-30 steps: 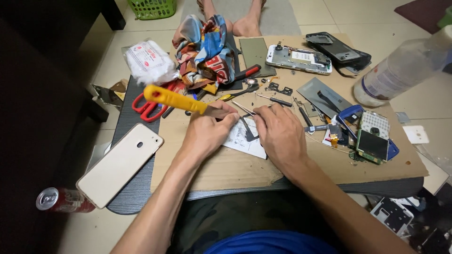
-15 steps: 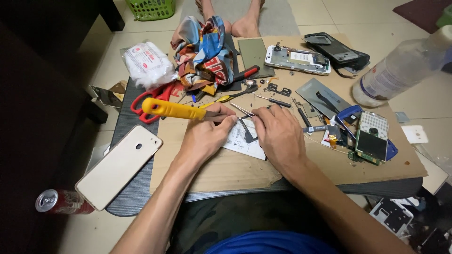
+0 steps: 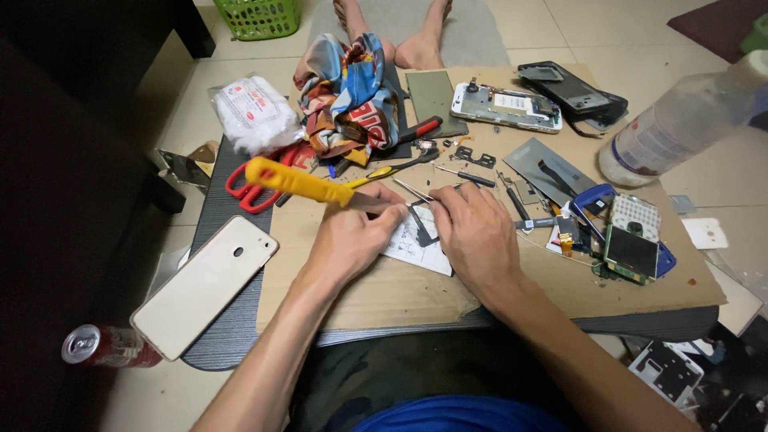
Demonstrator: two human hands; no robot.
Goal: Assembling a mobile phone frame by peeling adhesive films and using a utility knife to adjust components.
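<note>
Both forearms were bare, without sleeves, watch or rings on the left hand (image 3: pixel 352 236) or right hand (image 3: pixel 476 240); a blue garment showed at the near edge.

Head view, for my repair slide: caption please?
Left hand holds a yellow-handled knife; right hand steadies a small dark part.

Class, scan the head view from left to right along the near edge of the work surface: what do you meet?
Red drink can → gold phone back → left hand → right hand → small green circuit board.
</note>
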